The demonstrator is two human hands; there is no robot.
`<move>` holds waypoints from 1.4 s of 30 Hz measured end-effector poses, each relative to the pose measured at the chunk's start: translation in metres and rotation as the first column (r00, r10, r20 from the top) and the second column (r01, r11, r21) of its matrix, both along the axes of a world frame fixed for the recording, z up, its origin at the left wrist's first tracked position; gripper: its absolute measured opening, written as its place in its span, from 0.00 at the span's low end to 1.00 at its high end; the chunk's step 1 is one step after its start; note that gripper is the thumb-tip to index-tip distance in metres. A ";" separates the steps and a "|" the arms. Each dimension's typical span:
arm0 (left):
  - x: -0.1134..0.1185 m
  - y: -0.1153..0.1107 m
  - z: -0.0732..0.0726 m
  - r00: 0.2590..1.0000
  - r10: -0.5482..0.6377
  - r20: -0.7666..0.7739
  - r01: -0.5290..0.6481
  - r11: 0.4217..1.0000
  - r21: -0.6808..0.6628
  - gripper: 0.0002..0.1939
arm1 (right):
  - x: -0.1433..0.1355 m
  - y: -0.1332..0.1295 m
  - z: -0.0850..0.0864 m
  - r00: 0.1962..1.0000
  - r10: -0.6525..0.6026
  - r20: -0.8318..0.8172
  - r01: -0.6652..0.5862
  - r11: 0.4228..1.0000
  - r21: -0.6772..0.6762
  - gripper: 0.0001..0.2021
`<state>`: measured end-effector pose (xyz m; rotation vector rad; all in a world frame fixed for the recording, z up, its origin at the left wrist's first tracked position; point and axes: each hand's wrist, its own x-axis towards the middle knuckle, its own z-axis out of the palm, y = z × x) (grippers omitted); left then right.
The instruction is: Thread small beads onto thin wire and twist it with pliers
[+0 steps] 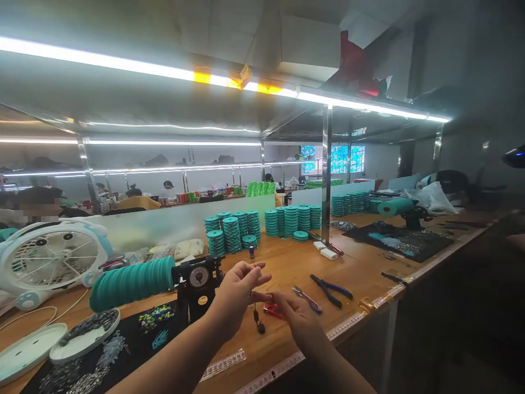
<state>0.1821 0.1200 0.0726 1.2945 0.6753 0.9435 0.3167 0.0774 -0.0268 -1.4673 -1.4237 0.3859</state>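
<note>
My left hand (pixel 235 293) is above the table, thumb and fingers closed in a pinch. My right hand (pixel 301 320) faces it, its fingertips pressed together close to the left fingers. Whatever is between the fingers is too thin to make out. Just below them hangs a short string of small dark pieces (pixel 258 322) with a round dark end. A red object (pixel 274 311) shows behind the right fingertips, partly hidden. Beyond the right hand lie pliers with red-and-blue handles (pixel 307 299) and dark blue-handled pliers (pixel 332 290).
A black winding device (pixel 200 279) carries teal foam spools (pixel 133 283). Left are a black mat with colored beads (pixel 156 317), a white dish (pixel 84 350) and a fan (pixel 53 262). Stacked teal spools (pixel 232 234) stand behind. A ruler strip (pixel 344 326) follows the table's front edge.
</note>
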 end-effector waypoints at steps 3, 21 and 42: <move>-0.029 -0.025 0.002 0.998 -0.006 -0.070 0.019 0.981 0.194 0.09 | -0.038 -0.023 0.002 0.538 0.382 -0.752 -0.500 0.862 0.081 0.27; -0.155 -0.118 -0.084 0.981 0.138 -0.133 -0.163 0.966 -0.199 0.15 | -0.139 -0.080 -0.035 0.153 0.399 -0.904 -0.793 0.596 0.129 0.18; -0.162 -0.124 -0.111 0.954 0.204 -0.221 -0.250 0.946 -0.205 0.20 | -0.132 -0.094 -0.034 0.823 0.538 -0.183 -0.558 0.826 -0.078 0.13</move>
